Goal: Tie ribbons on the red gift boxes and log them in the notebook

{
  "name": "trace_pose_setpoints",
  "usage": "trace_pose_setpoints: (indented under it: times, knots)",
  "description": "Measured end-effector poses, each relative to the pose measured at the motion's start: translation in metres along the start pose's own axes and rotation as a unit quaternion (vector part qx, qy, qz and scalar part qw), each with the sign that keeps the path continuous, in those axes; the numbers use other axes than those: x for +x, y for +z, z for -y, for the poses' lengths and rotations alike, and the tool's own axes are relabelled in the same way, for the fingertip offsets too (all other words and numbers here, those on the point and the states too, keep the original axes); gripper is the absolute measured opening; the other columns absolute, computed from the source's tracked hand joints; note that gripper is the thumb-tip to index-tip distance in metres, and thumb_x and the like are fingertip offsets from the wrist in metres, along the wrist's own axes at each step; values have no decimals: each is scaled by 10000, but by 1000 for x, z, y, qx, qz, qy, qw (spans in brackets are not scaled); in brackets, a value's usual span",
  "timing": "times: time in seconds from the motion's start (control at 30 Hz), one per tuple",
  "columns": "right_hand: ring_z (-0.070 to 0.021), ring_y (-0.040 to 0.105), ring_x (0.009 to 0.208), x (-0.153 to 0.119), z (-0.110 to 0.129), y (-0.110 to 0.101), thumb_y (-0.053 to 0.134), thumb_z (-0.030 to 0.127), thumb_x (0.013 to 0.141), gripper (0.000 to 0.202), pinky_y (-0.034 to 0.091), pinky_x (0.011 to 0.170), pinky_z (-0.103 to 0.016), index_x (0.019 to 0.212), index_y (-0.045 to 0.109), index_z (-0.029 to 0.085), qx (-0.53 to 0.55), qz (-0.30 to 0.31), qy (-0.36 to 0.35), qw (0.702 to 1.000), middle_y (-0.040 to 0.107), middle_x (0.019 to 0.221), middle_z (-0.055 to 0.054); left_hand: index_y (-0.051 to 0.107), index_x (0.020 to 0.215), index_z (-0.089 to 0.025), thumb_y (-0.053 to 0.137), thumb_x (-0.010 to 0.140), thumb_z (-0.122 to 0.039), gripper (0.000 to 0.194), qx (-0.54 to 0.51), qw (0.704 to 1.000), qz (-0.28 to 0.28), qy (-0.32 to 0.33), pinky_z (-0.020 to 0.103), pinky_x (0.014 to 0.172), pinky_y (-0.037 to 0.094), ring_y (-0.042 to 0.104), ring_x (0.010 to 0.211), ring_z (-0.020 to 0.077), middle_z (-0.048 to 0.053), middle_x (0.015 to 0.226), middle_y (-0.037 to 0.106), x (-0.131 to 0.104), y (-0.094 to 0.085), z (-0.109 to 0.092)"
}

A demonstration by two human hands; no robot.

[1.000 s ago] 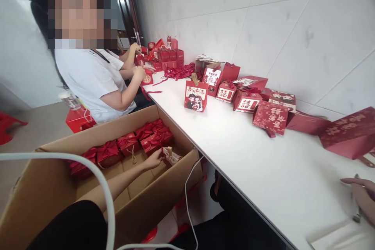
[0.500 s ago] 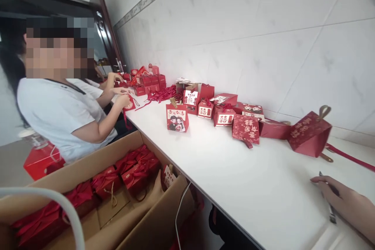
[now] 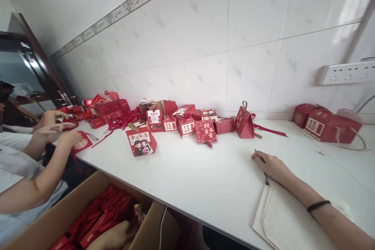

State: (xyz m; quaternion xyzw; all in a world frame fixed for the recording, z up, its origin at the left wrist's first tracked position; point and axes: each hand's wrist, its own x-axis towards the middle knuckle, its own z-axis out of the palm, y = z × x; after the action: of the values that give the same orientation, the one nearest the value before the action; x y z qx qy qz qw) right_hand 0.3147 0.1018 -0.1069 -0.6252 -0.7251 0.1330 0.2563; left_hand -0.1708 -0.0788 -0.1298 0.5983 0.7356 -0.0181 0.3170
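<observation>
My right hand (image 3: 271, 166) rests on the white table (image 3: 187, 179), its fingers closed round a dark pen (image 3: 266, 178). An open notebook of lined paper (image 3: 288, 216) lies under that wrist and forearm. My left hand (image 3: 118, 235) is down inside a cardboard carton (image 3: 161, 222) at the table's edge, its fingers blurred and partly hidden. Close to it, against the carton wall, is a patterned box with a gold strap (image 3: 139, 215). Red ribboned gift boxes (image 3: 99, 218) fill the carton around that hand.
A red couple-print box (image 3: 142, 142) stands alone mid-table. Several red gift boxes (image 3: 187, 127) line the tiled wall, with an upright pointed box (image 3: 245, 123) to their right. Farther right are more red boxes (image 3: 328, 125) below a socket strip (image 3: 345, 73). A co-worker's hand (image 3: 72, 138) holds a red pouch (image 3: 83, 141).
My view has swung right, bringing the notebook, socket strip and right-hand boxes into sight. My left hand stays in the carton; my right hand still holds the pen.
</observation>
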Motion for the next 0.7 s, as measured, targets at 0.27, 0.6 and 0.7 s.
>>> trace_pose_setpoints:
  times: [0.27,0.6,0.7]
  knots:
    - [-215,626,746,-1,6,0,386,205,816,213,414,644,-278,774,594,222,16,-13,-6,1000,678,825,-35,611,875,-180,347,803,-440,378,210,962,-161,-62,474,773,430,635,893,352,140,912,687,-62,-73,-93]
    - [-180,612,733,-1,4,-13,398,100,780,246,409,680,-256,912,586,188,57,-92,-16,994,654,776,-34,608,869,-198,467,798,-264,171,90,883,-192,419,351,846,449,606,924,220,58,939,668,27,0,-299]
    - [-186,623,800,3,-6,-19,369,70,771,280,425,720,-270,941,553,193,63,-148,-2,987,662,869,-49,598,798,-183,444,803,-187,154,37,846,-179,501,350,853,455,597,901,201,59,887,660,63,36,-344]
